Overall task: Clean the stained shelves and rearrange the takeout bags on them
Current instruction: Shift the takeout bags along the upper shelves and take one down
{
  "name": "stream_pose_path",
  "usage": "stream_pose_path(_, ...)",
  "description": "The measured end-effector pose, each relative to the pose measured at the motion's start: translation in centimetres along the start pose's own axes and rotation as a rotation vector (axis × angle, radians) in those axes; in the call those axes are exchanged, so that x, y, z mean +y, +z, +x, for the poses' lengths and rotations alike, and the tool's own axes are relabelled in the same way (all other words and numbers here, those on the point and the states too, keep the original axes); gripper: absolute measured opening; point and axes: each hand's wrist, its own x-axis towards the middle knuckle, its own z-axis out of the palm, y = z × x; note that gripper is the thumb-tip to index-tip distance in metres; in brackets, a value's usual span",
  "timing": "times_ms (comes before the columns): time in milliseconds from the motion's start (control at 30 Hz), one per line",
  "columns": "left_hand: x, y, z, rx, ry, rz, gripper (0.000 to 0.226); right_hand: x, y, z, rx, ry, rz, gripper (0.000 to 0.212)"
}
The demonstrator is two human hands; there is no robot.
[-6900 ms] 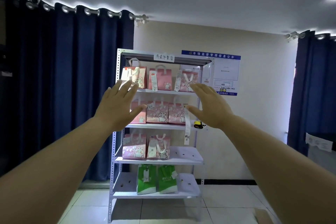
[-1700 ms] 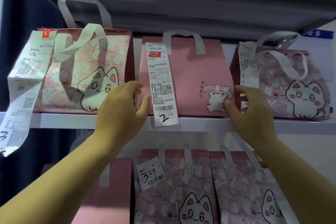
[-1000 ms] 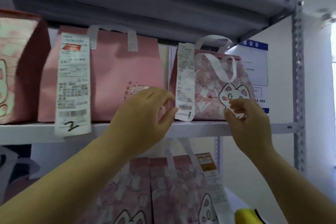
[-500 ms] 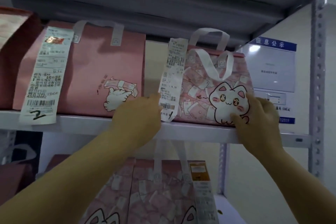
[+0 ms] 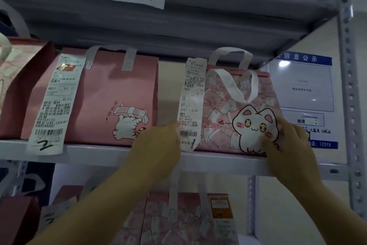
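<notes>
A pink cat-print takeout bag [image 5: 224,105] with white handles stands at the right end of the upper shelf board [image 5: 99,152]. A long receipt [image 5: 190,103] marked "1" hangs down its left front. My left hand [image 5: 158,145] holds the bag's lower left edge, fingertips by the receipt. My right hand [image 5: 288,143] grips the lower right corner, thumb on the printed cat. A plain pink bag [image 5: 111,93] with a receipt marked "2" stands to the left, a gap between the two.
A third bag [image 5: 19,85] shows at the far left of the same shelf. More pink bags [image 5: 178,221] stand on the shelf below. The rack's right post [image 5: 349,85] is close to my right hand. A blue-edged notice [image 5: 303,93] hangs on the wall behind.
Both hands left the middle pink bag, moved right and took hold of the cat-print bag's lower corners. Over the last half second they stay there; only the view has shifted.
</notes>
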Motion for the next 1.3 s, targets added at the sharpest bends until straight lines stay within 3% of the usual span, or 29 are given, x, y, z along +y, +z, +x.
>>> stream_pose_path(200,-0.1,-0.2,-0.2,0.031,-0.006,-0.088,0.033,-0.3,-0.3,-0.1,0.016,0.006,0.023,0.057)
stream_pose_path(367,-0.9,-1.0,-0.6,0.114,0.041,-0.119,0.026,-1.5,-1.0,-0.5,0.136,-0.064,-0.003,0.048)
stream_pose_path(600,-2.5,-4.8,-2.6,0.169,0.148,-0.099,0.016,-7.0,-2.1,-3.1,0.224,-0.172,0.188,0.033)
stream_pose_path(800,-5.9,-9.8,-6.3,0.135,0.132,-0.15,0.012,-14.3,-1.4,-8.1,0.119,-0.181,0.357,0.02)
stream_pose_path(1033,-13.8,-15.4,-12.8,0.012,0.131,-0.079,0.012,-22.7,1.7,-15.5,-0.123,-0.086,0.428,0.007)
stream_pose_path(1300,-23.6,-18.5,-21.0,-0.155,-0.066,-0.033,0.018,-29.2,6.3,-24.4,-0.465,-0.032,0.417,0.007)
